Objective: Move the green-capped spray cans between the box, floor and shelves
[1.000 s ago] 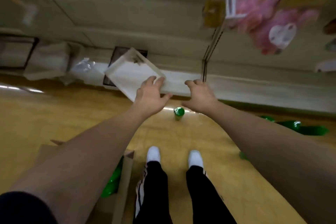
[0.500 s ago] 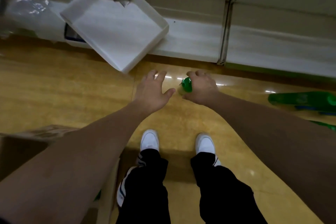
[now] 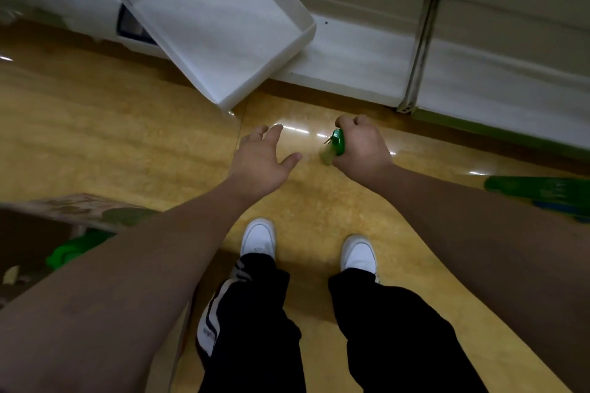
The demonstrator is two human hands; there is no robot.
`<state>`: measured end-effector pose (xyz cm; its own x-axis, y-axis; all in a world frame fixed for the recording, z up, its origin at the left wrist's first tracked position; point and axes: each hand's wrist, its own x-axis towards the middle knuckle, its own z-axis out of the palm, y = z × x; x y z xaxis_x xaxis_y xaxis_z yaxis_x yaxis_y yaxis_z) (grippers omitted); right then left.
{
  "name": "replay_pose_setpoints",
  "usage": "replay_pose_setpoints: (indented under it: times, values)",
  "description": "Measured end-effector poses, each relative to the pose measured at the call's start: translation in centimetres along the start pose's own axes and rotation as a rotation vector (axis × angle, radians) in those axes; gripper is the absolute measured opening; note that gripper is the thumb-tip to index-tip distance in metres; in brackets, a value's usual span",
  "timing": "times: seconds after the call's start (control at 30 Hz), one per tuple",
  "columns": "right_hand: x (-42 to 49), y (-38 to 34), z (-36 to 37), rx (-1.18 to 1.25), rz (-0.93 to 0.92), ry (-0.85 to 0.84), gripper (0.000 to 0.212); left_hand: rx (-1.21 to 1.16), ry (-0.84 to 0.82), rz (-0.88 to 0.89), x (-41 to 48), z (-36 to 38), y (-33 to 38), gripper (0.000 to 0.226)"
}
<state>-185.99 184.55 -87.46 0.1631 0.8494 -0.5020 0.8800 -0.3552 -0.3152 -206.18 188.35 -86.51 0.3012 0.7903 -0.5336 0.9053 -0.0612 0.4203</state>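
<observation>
The right hand (image 3: 360, 145) curled round a green-capped bottle (image 3: 334, 146) at one o'clock of the spread, empty left hand (image 3: 260, 161), and such a one-handed grip near the cap could probably have let it slip to the floor (image 3: 127, 143).

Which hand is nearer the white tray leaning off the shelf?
Left. The left hand hovers open just below the white tray, by its lowest corner. The right hand sits farther to the side, gripping a green-capped bottle.
</observation>
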Motion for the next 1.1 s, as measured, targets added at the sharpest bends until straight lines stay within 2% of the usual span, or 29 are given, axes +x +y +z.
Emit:
replay_pose_setpoints:
  times: [0.17,0.3,0.53,0.7,0.9,1.1]
  values:
    - [-5.1,-4.2,-7.6,-0.020,-0.087,-0.037,0.069,-0.033,0.074,-0.045,-6.4,-6.5,3.0,0.072]
    - [-10.1,-9.6,-16.1,-0.055,-0.177,-0.084,0.072,-0.025,0.178,-0.083,-13.9,-15.0,5.5,0.078]
    - [-19.8,-23.2,-33.4,-0.158,-0.443,-0.074,0.077,0.017,0.489,-0.204,-28.3,-33.1,8.9,0.074]
    - [-28.7,-33.3,-42.0,-0.224,-0.663,-0.020,0.072,0.112,0.684,-0.252,-38.8,-43.0,9.3,0.075]
    - [-38.0,-42.8,-47.0,-0.150,-0.811,0.005,0.067,0.096,0.869,-0.292,-50.6,-51.4,7.1,0.075]
    - [-44.3,-48.7,-43.3,-0.150,-0.890,0.018,0.054,0.070,0.872,-0.377,-60.1,-50.6,1.8,0.074]
